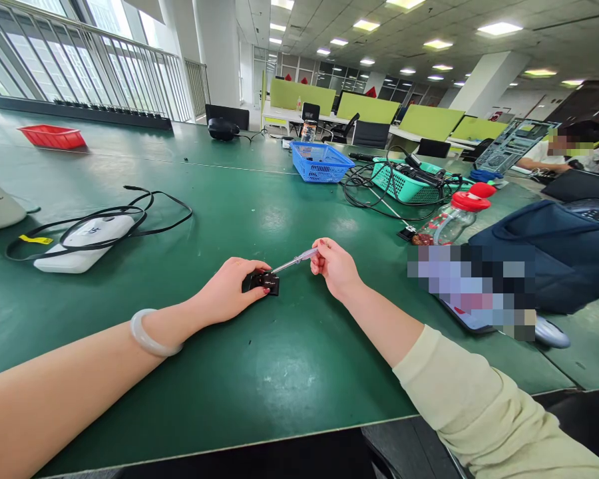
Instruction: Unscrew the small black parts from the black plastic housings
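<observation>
My left hand [234,286] is closed around a small black part [270,285], steadying it on the green tabletop between thumb and fingers. What kind of part it is I cannot make out. Pinched in my right hand [335,266] is a slim screwdriver [295,260] with a pale, see-through handle. Its metal shaft slants down to the left, and the tip meets the top of the black part. The exact contact point is too small to tell.
To the left lies a white device [87,245] with a black strap. A red tray [52,136], a blue basket [321,161] and a teal basket [404,181] with cables stand farther back. At right are a red-capped bottle [446,219] and a dark bag [549,246]. A person sits far right.
</observation>
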`<state>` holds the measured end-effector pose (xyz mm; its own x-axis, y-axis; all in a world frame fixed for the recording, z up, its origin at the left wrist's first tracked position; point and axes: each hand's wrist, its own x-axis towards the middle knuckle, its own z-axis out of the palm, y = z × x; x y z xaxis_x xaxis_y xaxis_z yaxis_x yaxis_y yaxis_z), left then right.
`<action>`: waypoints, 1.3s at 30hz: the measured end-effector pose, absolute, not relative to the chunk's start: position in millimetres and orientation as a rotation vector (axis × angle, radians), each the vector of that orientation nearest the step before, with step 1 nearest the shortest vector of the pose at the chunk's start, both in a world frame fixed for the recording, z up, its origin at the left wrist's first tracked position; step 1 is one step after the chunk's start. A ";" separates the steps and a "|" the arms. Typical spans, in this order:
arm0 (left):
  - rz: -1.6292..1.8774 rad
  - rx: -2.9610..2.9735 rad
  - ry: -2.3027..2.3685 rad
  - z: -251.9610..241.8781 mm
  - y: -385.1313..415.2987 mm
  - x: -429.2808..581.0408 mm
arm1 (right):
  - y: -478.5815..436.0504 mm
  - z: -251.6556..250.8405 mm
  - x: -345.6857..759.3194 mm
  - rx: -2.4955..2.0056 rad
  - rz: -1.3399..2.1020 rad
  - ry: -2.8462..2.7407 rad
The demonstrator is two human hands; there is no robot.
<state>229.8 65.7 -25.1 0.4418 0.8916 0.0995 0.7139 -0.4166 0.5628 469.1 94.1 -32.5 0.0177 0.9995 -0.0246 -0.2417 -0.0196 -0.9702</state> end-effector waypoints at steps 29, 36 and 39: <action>0.532 2.226 1.344 -24.9 65.1 229.0 | 93.0 -27.7 470.2 -1.074 1.234 -0.951; 0.537 2.221 1.352 -25.9 65.6 228.9 | 92.9 -28.6 468.9 -1.050 1.248 -0.963; 0.551 2.204 1.360 -26.6 65.4 228.6 | 91.8 -28.4 468.3 -1.026 1.253 -0.961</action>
<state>228.6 65.4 -26.6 0.4227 0.9025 0.0823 0.7052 -0.3846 0.5957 468.3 91.8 -28.4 0.0807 0.9967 0.0121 -0.2698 0.0335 -0.9623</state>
